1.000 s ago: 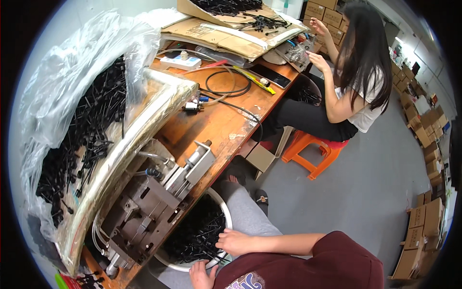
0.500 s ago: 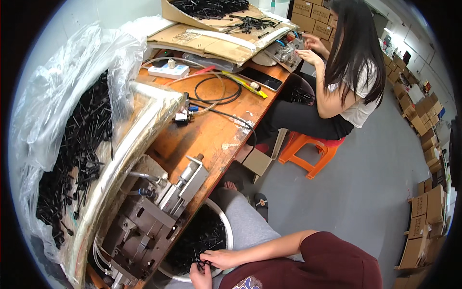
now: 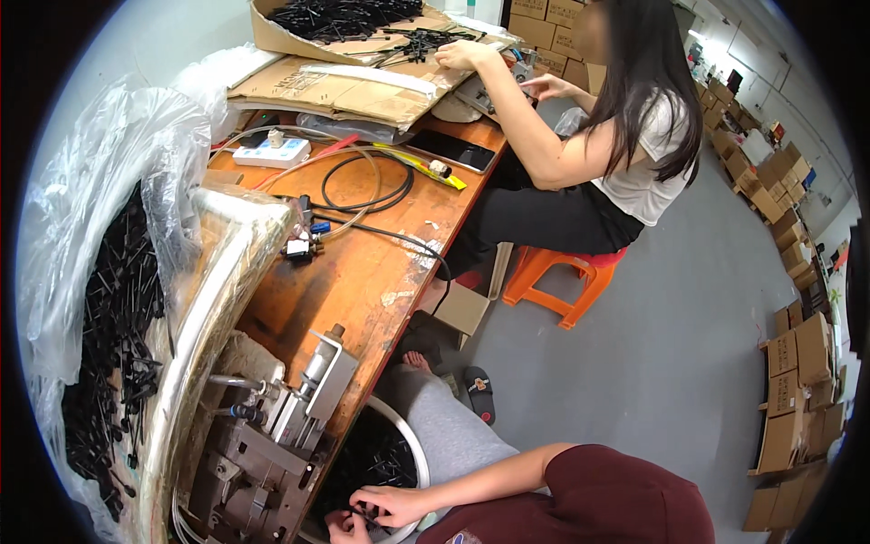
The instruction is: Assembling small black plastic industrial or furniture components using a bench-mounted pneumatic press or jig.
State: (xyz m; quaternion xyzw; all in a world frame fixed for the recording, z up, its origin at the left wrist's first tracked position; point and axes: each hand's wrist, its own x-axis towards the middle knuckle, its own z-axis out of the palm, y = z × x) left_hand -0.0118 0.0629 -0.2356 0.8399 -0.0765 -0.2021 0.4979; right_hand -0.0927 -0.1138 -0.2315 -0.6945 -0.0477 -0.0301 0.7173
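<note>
My right hand (image 3: 391, 504) and my left hand (image 3: 348, 529) are close together over a white-rimmed bucket (image 3: 420, 453), at the table's near edge. The fingers of both hands are bent in a pinch around a small black piece whose shape is mostly hidden. Below them the bucket holds a heap of thin black plastic pieces (image 3: 376, 458). Just left of my hands, a metal fixture (image 3: 263, 471) with a cylinder and clamps is mounted on the wooden table (image 3: 362, 299).
A plastic-lined tray (image 3: 195, 335) of black pieces fills the left side. Cables, a power strip (image 3: 272, 151) and a phone (image 3: 450, 150) lie farther back. Beyond, a co-worker (image 3: 625, 136) sits on an orange stool (image 3: 562, 286), one hand near cardboard holding black pieces.
The view has shifted, so the scene sits farther left. My hands stay together at the bucket, fingers slightly moved. The co-worker's one arm has reached out toward the pile on the cardboard.
</note>
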